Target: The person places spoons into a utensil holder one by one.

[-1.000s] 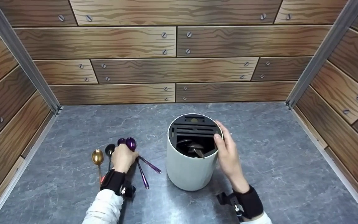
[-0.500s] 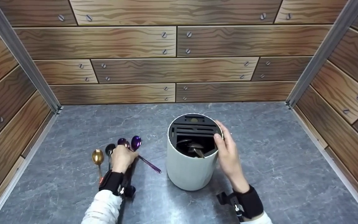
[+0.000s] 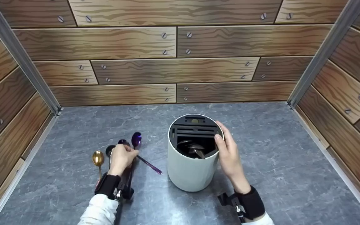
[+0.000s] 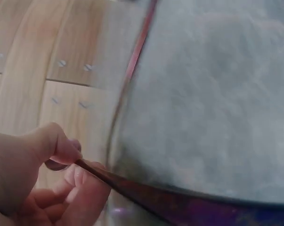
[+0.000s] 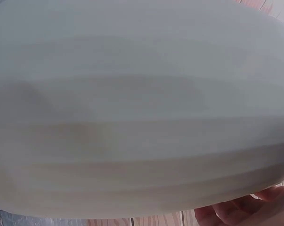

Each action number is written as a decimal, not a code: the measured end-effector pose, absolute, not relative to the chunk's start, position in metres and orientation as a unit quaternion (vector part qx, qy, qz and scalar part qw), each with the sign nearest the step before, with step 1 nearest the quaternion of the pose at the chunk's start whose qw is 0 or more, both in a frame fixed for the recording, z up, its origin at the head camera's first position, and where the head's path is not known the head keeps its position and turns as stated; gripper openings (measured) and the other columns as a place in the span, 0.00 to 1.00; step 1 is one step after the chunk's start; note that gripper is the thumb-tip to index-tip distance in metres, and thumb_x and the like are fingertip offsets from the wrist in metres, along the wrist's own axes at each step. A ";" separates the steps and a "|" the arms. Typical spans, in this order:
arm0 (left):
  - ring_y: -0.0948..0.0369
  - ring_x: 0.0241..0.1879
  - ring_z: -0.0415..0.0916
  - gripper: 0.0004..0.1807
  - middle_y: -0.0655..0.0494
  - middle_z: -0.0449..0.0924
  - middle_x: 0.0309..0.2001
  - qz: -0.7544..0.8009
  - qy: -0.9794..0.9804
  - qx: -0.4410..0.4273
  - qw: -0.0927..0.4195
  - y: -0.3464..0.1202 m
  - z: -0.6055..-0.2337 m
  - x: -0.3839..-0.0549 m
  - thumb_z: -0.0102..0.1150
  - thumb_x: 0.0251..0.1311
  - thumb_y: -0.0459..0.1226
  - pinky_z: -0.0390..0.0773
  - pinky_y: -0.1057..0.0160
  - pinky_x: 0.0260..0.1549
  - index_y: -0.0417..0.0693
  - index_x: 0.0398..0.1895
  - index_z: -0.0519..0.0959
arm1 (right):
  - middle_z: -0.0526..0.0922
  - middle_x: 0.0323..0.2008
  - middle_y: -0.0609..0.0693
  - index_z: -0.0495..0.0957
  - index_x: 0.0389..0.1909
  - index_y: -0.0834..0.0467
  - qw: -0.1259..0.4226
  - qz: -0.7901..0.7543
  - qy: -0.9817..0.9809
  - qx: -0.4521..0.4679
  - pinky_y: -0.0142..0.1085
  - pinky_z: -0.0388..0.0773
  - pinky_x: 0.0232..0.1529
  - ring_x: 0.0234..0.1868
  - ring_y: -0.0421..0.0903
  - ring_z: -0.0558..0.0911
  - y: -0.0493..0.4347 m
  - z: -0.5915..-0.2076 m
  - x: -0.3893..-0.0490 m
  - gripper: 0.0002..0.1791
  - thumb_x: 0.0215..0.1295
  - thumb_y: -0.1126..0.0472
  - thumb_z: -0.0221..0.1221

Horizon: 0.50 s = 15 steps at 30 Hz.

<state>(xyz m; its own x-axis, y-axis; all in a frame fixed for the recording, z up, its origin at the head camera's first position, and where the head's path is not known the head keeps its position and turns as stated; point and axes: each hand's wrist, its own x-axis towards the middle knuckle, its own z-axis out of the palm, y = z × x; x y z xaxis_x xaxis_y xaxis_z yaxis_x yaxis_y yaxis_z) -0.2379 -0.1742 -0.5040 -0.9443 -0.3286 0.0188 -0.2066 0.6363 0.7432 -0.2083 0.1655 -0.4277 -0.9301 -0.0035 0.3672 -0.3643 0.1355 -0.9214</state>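
My left hand (image 3: 121, 160) pinches a purple spoon (image 3: 136, 139) by its handle between thumb and fingers, the bowl pointing away from me. In the left wrist view the purple handle (image 4: 217, 208) runs from the pinch toward the lower right. A second purple spoon (image 3: 150, 165) lies slantwise on the table beneath that hand, partly hidden by it. Grey-white and round, a utensil holder (image 3: 191, 175) stands upright with a black slotted insert and dark utensils (image 3: 196, 148) inside. My right hand (image 3: 230, 156) holds its right side, thumb at the rim and fingers around the wall.
Left of my left hand lie a black spoon (image 3: 108, 150), partly covered by the hand, and a gold spoon (image 3: 98, 158). Wood-patterned walls (image 3: 136, 71) enclose the grey marbled table (image 3: 277, 150) at the back and both sides.
The pinched purple spoon has swung upright and shifted slightly away from me, its handle leaving the open table by the other spoon. My left wrist has moved a little left. The right hand stays put.
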 end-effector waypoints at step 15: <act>0.76 0.24 0.76 0.04 0.45 0.90 0.31 -0.505 -0.815 0.090 0.270 -0.149 -0.454 -0.212 0.65 0.63 0.31 0.73 0.79 0.27 0.41 0.35 0.88 | 0.69 0.76 0.67 0.62 0.77 0.70 0.140 0.648 -0.737 0.131 0.18 0.66 0.72 0.67 0.21 0.72 0.165 -0.428 -0.209 0.27 0.82 0.66 0.43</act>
